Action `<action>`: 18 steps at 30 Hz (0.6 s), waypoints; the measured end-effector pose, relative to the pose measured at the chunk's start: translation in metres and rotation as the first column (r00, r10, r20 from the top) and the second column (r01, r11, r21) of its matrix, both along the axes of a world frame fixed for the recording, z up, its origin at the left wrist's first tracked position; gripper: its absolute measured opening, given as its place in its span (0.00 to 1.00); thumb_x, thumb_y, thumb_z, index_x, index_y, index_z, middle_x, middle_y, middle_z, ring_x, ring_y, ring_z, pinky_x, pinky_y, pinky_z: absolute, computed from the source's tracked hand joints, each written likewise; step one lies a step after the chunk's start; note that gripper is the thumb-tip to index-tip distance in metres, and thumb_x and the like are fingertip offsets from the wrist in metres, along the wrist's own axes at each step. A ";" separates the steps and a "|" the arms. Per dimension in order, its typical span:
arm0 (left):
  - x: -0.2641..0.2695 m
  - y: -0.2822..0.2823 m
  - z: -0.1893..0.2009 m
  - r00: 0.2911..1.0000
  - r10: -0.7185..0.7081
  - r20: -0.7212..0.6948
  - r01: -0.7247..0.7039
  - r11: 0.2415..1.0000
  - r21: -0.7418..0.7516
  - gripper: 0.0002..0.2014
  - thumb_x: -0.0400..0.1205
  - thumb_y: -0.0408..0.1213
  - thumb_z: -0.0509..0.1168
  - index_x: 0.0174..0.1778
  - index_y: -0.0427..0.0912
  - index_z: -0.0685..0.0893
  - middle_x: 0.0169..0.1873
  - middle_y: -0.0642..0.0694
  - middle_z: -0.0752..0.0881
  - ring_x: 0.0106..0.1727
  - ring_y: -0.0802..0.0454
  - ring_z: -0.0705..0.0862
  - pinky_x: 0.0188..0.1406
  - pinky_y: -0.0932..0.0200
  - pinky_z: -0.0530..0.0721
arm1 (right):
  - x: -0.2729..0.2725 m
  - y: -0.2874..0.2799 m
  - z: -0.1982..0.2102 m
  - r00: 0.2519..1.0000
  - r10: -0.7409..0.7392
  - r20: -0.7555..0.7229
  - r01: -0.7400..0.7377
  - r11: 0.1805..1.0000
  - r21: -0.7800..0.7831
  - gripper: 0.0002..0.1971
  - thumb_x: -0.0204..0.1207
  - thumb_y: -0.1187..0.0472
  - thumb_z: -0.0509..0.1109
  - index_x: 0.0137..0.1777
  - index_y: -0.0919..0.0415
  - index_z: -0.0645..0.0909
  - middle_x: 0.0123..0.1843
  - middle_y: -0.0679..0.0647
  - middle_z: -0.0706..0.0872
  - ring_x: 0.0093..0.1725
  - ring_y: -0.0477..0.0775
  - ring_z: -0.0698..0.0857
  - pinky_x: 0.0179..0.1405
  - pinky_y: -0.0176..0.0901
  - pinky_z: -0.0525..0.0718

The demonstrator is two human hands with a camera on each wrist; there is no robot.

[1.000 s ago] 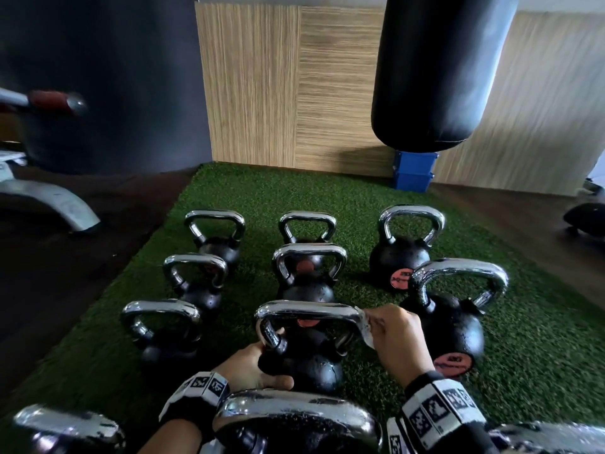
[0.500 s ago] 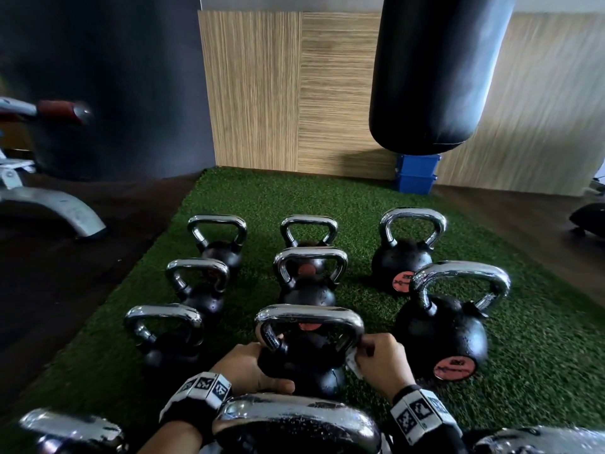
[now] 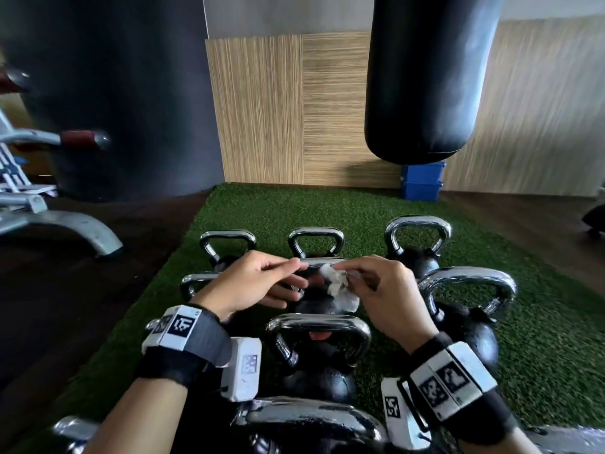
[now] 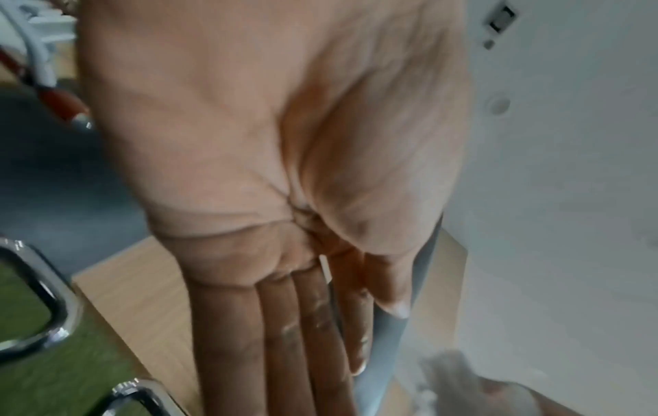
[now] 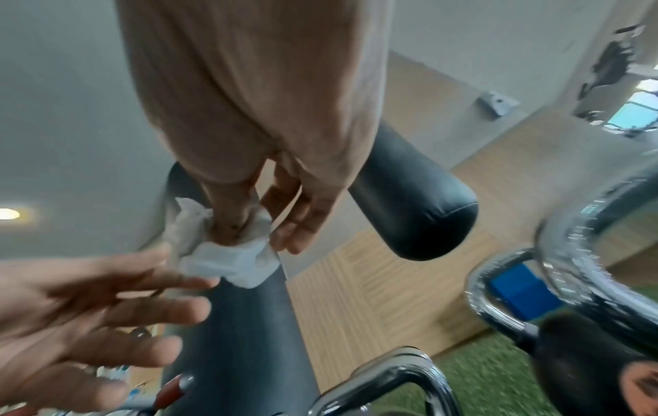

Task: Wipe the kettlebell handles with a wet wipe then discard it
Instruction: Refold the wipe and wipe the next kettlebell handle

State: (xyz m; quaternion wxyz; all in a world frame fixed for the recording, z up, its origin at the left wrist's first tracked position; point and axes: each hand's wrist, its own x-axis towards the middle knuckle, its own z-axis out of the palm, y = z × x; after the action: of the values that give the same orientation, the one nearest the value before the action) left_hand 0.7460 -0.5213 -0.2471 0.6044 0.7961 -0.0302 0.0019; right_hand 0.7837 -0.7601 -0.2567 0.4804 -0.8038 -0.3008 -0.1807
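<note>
Several black kettlebells with chrome handles stand in rows on green turf (image 3: 540, 339); the nearest middle kettlebell handle (image 3: 317, 324) is below my hands. My right hand (image 3: 357, 278) is raised above the rows and pinches a crumpled white wet wipe (image 3: 339, 288) between thumb and fingers, as the right wrist view shows for the wipe (image 5: 221, 253). My left hand (image 3: 294, 275) is beside it, fingers straight and reaching to the wipe's edge; whether they touch it is unclear. The left wrist view shows those fingers (image 4: 284, 337) extended and holding nothing.
A black punching bag (image 3: 425, 77) hangs over the back right of the turf, with a blue box (image 3: 420, 183) behind it. A grey bench frame (image 3: 65, 227) stands on the dark floor at left. A wood-panelled wall (image 3: 294, 109) closes the back.
My right hand left the middle kettlebell's handle and rose with the wipe. My left hand let go of that kettlebell's body and came up to the wipe.
</note>
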 end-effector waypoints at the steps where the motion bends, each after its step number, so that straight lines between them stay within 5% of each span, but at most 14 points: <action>1: -0.002 -0.006 0.004 1.000 -0.024 -0.016 0.023 0.999 -0.043 0.16 0.82 0.52 0.67 0.58 0.48 0.92 0.53 0.43 0.95 0.51 0.45 0.95 0.43 0.54 0.95 | -0.002 0.006 0.006 0.999 0.047 0.001 -0.047 0.999 -0.025 0.14 0.75 0.67 0.77 0.49 0.45 0.92 0.45 0.36 0.91 0.45 0.32 0.88 0.44 0.23 0.81; 5: -0.008 -0.017 0.009 0.997 -0.075 -0.026 0.068 0.977 -0.202 0.19 0.80 0.52 0.68 0.57 0.43 0.94 0.54 0.36 0.94 0.50 0.43 0.94 0.42 0.51 0.95 | -0.003 0.022 0.022 0.990 0.141 0.010 -0.141 0.990 -0.027 0.12 0.69 0.65 0.81 0.47 0.46 0.88 0.40 0.39 0.92 0.41 0.34 0.88 0.41 0.24 0.81; 10: -0.009 -0.011 0.013 0.996 -0.084 0.044 0.093 0.947 -0.307 0.14 0.79 0.42 0.70 0.57 0.44 0.95 0.55 0.39 0.94 0.53 0.50 0.94 0.46 0.60 0.93 | 0.002 0.033 0.029 0.996 0.013 0.083 -0.016 0.999 0.037 0.14 0.60 0.57 0.85 0.37 0.52 0.81 0.35 0.44 0.86 0.35 0.40 0.82 0.34 0.32 0.78; 15: -0.004 0.005 0.007 0.992 -0.062 0.106 0.079 0.983 -0.165 0.16 0.75 0.38 0.75 0.59 0.40 0.93 0.52 0.40 0.95 0.52 0.51 0.93 0.50 0.62 0.92 | 0.013 0.024 0.019 0.984 0.177 -0.025 -0.178 0.984 -0.021 0.16 0.61 0.51 0.86 0.44 0.48 0.83 0.36 0.46 0.81 0.32 0.42 0.77 0.32 0.33 0.76; 18: 0.004 0.016 -0.003 0.991 -0.022 0.129 0.011 0.996 0.084 0.15 0.77 0.39 0.77 0.60 0.43 0.94 0.51 0.45 0.95 0.57 0.51 0.92 0.59 0.56 0.90 | 0.029 0.007 -0.014 0.991 0.067 -0.120 -0.080 0.991 -0.107 0.17 0.63 0.64 0.80 0.49 0.47 0.83 0.40 0.52 0.84 0.34 0.46 0.79 0.38 0.41 0.81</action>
State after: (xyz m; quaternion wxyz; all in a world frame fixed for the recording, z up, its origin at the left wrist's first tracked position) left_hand 0.7496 -0.5051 -0.2501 0.5676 0.8184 -0.0763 0.0475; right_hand 0.8124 -0.7533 -0.2707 0.4577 -0.8269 -0.3114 -0.0987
